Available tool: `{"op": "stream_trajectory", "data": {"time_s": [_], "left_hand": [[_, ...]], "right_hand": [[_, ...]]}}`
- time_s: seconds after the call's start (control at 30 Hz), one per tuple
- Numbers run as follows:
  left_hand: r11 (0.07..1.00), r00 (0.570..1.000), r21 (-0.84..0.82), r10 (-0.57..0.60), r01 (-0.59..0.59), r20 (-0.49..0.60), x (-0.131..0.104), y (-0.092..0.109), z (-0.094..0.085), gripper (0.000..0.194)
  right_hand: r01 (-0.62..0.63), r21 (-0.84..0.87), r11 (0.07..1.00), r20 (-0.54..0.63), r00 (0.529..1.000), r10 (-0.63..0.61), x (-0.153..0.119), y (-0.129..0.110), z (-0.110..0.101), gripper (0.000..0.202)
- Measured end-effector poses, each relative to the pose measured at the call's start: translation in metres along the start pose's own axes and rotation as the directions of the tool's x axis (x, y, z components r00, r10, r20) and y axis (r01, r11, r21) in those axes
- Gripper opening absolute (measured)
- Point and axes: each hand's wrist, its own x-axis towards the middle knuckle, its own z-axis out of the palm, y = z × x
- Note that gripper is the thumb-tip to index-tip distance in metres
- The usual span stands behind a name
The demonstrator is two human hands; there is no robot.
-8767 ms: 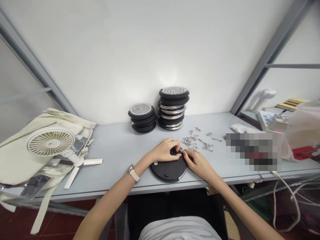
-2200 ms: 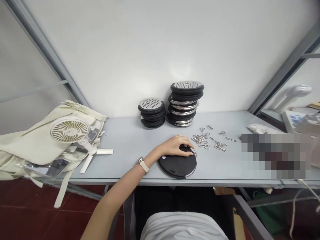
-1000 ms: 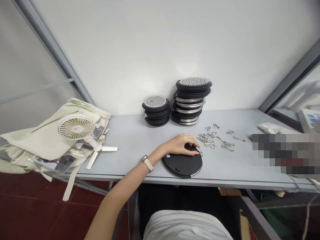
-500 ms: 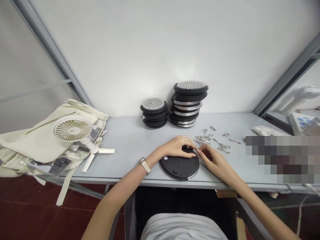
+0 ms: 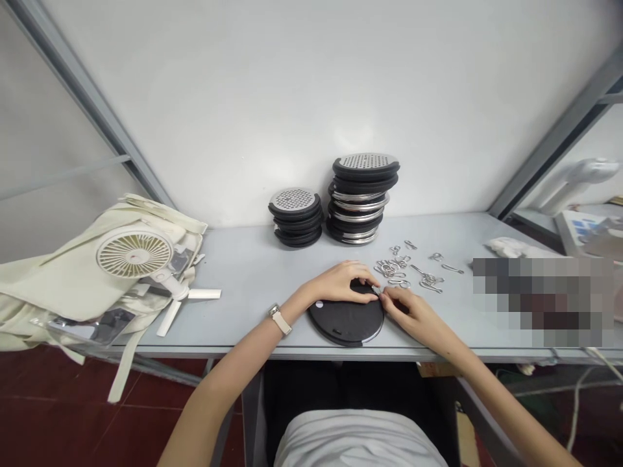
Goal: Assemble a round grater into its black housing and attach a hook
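While I have the left hand (image 5: 343,284) clamped on the black disc (image 5: 346,322) beneath it, the right hand (image 5: 413,318) meets its rim, grip unclear, and I'm judging it stiff, light, best held edgewise.

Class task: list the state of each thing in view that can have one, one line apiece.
Black disc, lying flat
Left hand, curled over black disc
Right hand, curled at black disc's rim
Metal clips, loose, scattered
Short stack, upright
Tall stack, upright, uneven
Fan, legs spread
Bag, lying down
Watch, worn

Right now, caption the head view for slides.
Left hand on black disc, right hand at its edge, metal clips beyond.
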Motion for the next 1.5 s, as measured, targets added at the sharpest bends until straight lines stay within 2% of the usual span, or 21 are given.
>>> {"op": "stream_trajectory", "data": {"time_s": [0.17, 0.3, 0.47, 0.77, 1.13, 1.37, 1.5], "left_hand": [[0.998, 0.999, -0.045, -0.047, 0.048, 0.013, 0.000, 0.002, -0.001, 0.024], [0.996, 0.999, -0.075, -0.043, 0.042, -0.004, 0.000, 0.002, 0.000, 0.025], [0.997, 0.998, -0.055, -0.063, 0.063, 0.000, 0.000, 0.002, 0.000, 0.023], [0.997, 0.998, -0.052, -0.055, 0.056, 0.022, 0.002, 0.005, -0.002, 0.022], [0.994, 0.999, -0.106, -0.022, 0.025, 0.033, 0.004, -0.005, -0.002, 0.025], [0.980, 0.995, -0.172, -0.088, 0.095, 0.044, 0.003, -0.005, -0.002, 0.027], [0.990, 0.996, -0.110, -0.082, 0.086, 0.043, 0.003, -0.003, -0.003, 0.025]], "right_hand": [[-0.002, 0.031, 1.000, 0.003, 1.000, 0.002, 0.000, 0.000, -0.001, 0.034], [-0.013, 0.069, 0.998, 0.000, 1.000, 0.013, 0.001, -0.001, -0.003, 0.035], [-0.025, 0.077, 0.997, -0.008, 1.000, 0.026, 0.000, -0.002, -0.003, 0.035], [-0.028, 0.105, 0.994, 0.021, 0.999, 0.026, 0.000, 0.000, -0.004, 0.033], [-0.053, 0.116, 0.992, -0.014, 0.998, 0.055, 0.001, -0.007, -0.006, 0.035], [-0.046, 0.116, 0.992, 0.001, 0.999, 0.046, 0.000, -0.004, -0.006, 0.036], [-0.054, 0.134, 0.989, -0.009, 0.998, 0.056, -0.002, 0.001, -0.005, 0.035]]}}
